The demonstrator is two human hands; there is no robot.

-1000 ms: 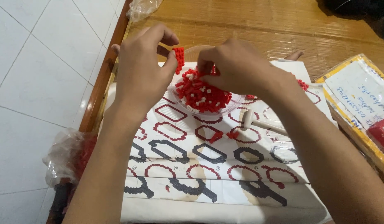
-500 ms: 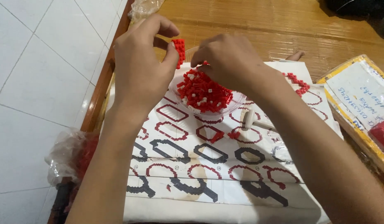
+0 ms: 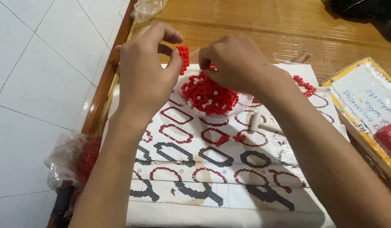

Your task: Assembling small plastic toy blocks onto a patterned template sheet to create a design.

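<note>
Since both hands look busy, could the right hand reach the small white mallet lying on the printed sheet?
Probably yes: the small white mallet lies uncovered just below the right hand, with nothing between.

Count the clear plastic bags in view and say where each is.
2. One plastic bag lies at the top edge on the wooden surface; another bag, holding red pieces, sits at lower left by the left forearm. Others may be hidden.

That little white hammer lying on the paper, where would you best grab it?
By the bare handle of the white hammer, from above. It lies flat on the instruction sheet, head toward the bowl of red bricks, though the right hand and its forearm hide the handle's far end.
</note>
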